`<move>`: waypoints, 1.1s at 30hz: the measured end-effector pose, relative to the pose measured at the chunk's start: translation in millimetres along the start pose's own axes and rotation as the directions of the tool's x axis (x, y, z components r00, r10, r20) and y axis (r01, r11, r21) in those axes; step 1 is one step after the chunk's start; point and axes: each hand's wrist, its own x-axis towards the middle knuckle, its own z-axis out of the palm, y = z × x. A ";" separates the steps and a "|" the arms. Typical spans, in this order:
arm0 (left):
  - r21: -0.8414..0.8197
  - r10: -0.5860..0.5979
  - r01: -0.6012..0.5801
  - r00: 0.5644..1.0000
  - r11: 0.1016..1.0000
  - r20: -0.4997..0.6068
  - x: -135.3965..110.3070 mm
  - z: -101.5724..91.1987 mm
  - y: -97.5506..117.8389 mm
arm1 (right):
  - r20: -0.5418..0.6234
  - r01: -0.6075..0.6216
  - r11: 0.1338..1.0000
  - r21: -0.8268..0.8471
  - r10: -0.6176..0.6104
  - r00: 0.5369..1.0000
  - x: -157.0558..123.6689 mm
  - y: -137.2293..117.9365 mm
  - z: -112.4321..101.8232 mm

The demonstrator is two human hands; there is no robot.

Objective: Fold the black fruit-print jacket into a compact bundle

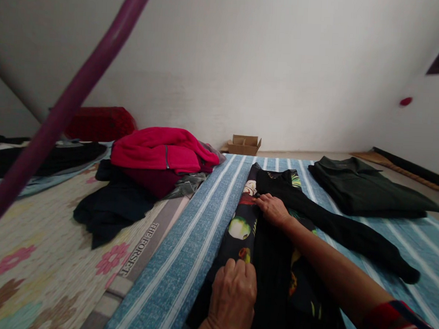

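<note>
- A purple bar (66,102) crosses the near left, blurred.
- A pink fleece (161,154) tops a heap of dark clothes on the floral sheet (34,253).
- The left hand (232,298), its grip closed flat on the fabric, presses the near edge of the black fruit-print garment (245,229), which lies lengthwise on the blue striped sheet (197,232).
- The right hand (273,210) pinches the folded edge farther up.
- The cloth looks soft, light and limp; edges and folds seem the best holds.
- The garment's near end is cut off.
- A folded dark green shirt (369,189) lies to the right.
</note>
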 end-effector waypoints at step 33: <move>-0.092 0.207 -0.204 0.978 0.975 0.020 -11.5 12.0 -17.9 | 0.033 -0.193 0.977 0.087 0.191 0.981 -7.5 -17.3 -10.4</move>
